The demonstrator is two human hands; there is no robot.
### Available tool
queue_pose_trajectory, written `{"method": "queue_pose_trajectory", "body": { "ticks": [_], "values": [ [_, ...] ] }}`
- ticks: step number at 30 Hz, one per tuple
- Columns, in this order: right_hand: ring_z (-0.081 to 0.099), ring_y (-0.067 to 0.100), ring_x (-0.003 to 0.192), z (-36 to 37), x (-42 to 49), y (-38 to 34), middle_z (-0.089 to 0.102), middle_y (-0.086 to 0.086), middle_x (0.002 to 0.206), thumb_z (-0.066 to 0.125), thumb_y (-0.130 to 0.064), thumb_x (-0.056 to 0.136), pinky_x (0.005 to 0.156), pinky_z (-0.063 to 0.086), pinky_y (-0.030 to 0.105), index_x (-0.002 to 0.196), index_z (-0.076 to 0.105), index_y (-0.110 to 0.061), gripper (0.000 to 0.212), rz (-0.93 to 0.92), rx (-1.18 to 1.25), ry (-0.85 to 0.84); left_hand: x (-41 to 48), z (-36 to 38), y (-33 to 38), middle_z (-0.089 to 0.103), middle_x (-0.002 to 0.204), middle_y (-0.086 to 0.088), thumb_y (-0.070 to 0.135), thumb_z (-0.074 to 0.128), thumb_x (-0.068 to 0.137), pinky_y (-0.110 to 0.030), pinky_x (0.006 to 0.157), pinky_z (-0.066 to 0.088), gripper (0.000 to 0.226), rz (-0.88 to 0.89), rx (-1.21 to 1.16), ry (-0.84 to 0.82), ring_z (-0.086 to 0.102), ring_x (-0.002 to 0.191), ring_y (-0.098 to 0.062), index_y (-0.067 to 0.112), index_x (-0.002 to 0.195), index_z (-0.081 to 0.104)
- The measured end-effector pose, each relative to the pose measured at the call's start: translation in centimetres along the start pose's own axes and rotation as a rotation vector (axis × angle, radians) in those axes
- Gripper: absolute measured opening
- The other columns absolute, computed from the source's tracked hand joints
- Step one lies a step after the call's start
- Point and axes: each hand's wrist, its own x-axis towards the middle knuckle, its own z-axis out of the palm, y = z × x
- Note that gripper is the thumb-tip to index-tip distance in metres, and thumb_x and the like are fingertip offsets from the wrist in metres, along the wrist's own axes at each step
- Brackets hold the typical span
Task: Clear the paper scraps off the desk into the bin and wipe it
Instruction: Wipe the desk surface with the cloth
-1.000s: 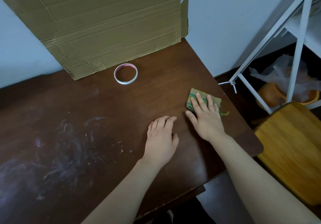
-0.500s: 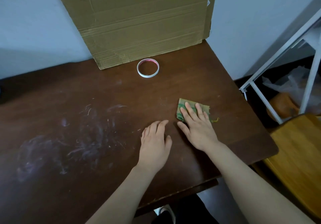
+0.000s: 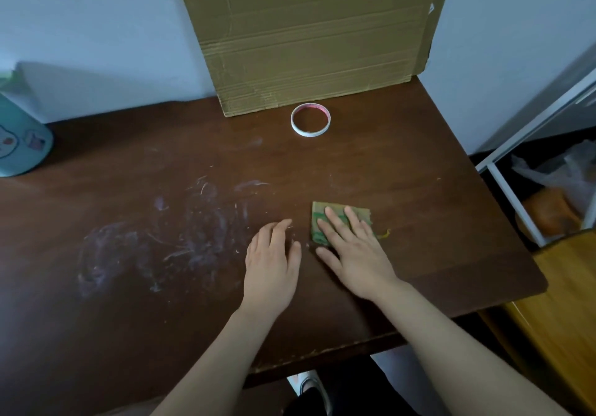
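1. Right hand [image 3: 358,254]: palm down, fingers straight, pressing the cloth [image 3: 320,209] flat onto the desk [image 3: 419,196]; nothing is clasped.
2. Cloth: green and tan, folded, lying under the right fingers. Its far edge shows beyond the fingertips, and a yellow thread trails to their right.
3. Left hand [image 3: 272,264]: just left of the right hand, palm down on the desk, fingers relaxed and holding nothing, clear of the cloth.
4. Smears [image 3: 180,231]: pale streaks on the desk, left of the left hand.
5. Tape ring [image 3: 310,119]: well beyond the cloth, just before the cardboard [image 3: 309,38] standing at the wall.
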Motion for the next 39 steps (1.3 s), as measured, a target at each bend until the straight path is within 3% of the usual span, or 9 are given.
{"method": "queue_pose_trajectory", "body": {
  "ticks": [4,8,12,16,19,24,30,34,39],
  "values": [
    [-0.023,0.020,0.142,-0.5,3.5,-2.6,-0.014,-0.009,0.157,0.016,-0.057,0.096,0.114,-0.011,0.037,0.150,0.002,-0.029,0.062,0.009,-0.022,-0.054,-0.9,-0.1,-0.4,0.046,0.132,0.002,0.025,0.044,0.096,-0.034,0.109,0.029,0.038,-0.013,-0.006,0.013,0.038,0.125,-0.016,0.018,0.133,0.045],
    [-0.015,0.024,0.145,1.7,-1.1,-5.3,-0.003,-0.006,0.159,0.019,-0.052,0.095,0.111,-0.013,0.036,0.151,0.008,-0.026,0.062,-0.204,-0.013,-0.050,-1.4,-0.3,-0.6,0.047,0.132,0.001,0.024,0.044,0.095,-0.033,0.108,0.027,0.036,-0.025,-0.012,0.021,0.037,0.125,-0.016,0.017,0.131,0.047],
    [0.018,0.026,0.143,2.8,-6.6,-4.8,0.027,-0.006,0.154,0.020,-0.058,0.094,0.111,0.013,0.045,0.146,0.032,-0.026,0.062,-0.271,-0.151,-0.047,-1.5,-0.6,-0.7,0.045,0.133,0.003,0.026,0.042,0.096,-0.037,0.110,0.028,0.038,-0.012,0.004,0.010,0.036,0.127,-0.015,0.020,0.134,0.044],
    [-0.014,0.019,0.144,1.7,-3.8,-1.5,0.001,-0.011,0.158,0.018,-0.059,0.094,0.113,-0.009,0.035,0.149,0.015,-0.031,0.062,-0.115,-0.073,-0.019,-1.8,-0.4,-0.1,0.047,0.131,0.002,0.024,0.044,0.095,-0.037,0.108,0.029,0.038,0.027,0.002,0.001,0.037,0.125,-0.016,0.019,0.133,0.046],
    [-0.020,0.017,0.143,0.5,-0.2,-0.2,-0.009,-0.011,0.158,0.015,-0.058,0.095,0.114,-0.009,0.034,0.150,0.005,-0.030,0.063,0.036,-0.038,-0.001,-2.2,-0.1,0.2,0.047,0.131,0.002,0.025,0.045,0.095,-0.035,0.109,0.029,0.037,0.045,0.018,0.003,0.037,0.126,-0.015,0.018,0.132,0.047],
    [-0.023,0.019,0.140,1.7,-3.6,-2.2,-0.004,-0.008,0.158,0.017,-0.060,0.093,0.114,-0.008,0.036,0.150,0.011,-0.027,0.067,-0.069,-0.030,-0.005,-2.6,0.6,0.6,0.048,0.131,0.001,0.024,0.046,0.095,-0.035,0.108,0.029,0.038,0.058,0.017,-0.013,0.038,0.125,-0.016,0.018,0.132,0.047],
    [0.030,0.025,0.139,2.0,-10.2,-1.2,0.034,-0.007,0.150,0.026,-0.055,0.092,0.109,0.028,0.044,0.139,0.045,-0.026,0.058,-0.134,-0.134,-0.036,-2.5,1.6,2.2,0.046,0.133,0.003,0.027,0.042,0.096,-0.034,0.111,0.026,0.038,0.123,0.043,-0.073,0.035,0.128,-0.014,0.020,0.134,0.045],
    [-0.013,0.019,0.145,0.5,-6.4,3.4,-0.003,-0.012,0.157,0.021,-0.057,0.095,0.116,-0.003,0.036,0.149,0.012,-0.032,0.060,0.028,-0.051,-0.008,-2.7,2.1,3.6,0.044,0.133,0.004,0.031,0.042,0.096,-0.032,0.111,0.023,0.040,0.147,0.084,-0.088,0.035,0.127,-0.015,0.022,0.135,0.043],
    [-0.018,0.019,0.144,-1.1,-2.3,6.3,-0.009,-0.010,0.158,0.016,-0.057,0.095,0.115,-0.007,0.036,0.150,0.003,-0.032,0.061,0.125,-0.073,-0.005,-3.0,3.7,5.3,0.042,0.135,0.005,0.033,0.041,0.096,-0.030,0.112,0.021,0.041,0.139,0.110,-0.108,0.033,0.129,-0.013,0.024,0.136,0.042]
  ]
}}
